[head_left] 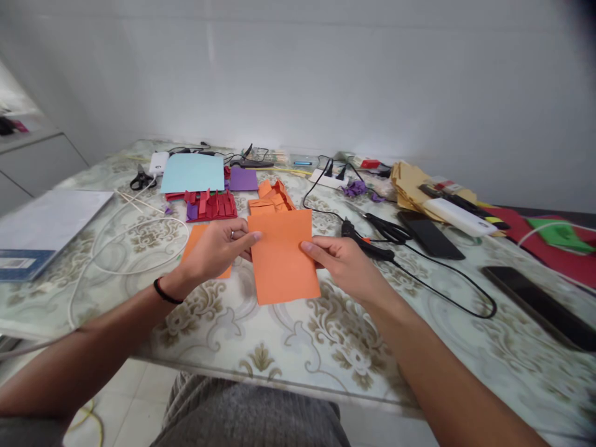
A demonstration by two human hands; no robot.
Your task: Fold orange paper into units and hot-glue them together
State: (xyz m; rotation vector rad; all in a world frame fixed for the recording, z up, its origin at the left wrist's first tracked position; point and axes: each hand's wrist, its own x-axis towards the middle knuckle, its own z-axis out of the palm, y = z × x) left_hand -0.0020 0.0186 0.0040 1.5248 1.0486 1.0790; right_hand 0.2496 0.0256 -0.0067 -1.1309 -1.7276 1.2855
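An orange sheet of paper (284,264) is held up over the table, roughly upright. My left hand (221,248) pinches its upper left edge, thumb on the front face. On the opposite edge, my right hand (342,261) grips it between thumb and fingers. Behind my left hand a second orange sheet (198,239) lies on the table, partly hidden. Just beyond the held sheet are folded orange paper pieces (272,200). Folded red paper strips (212,206) lie to their left, beside a purple paper square (243,179) and a light blue sheet (192,173).
A black glue gun (367,243) with its cord and black-handled scissors (388,230) lie right of my hands. Further right are two phones (431,234) and a white power bank (460,216). A power strip (328,179) stands behind. A white cable (95,248) loops at left.
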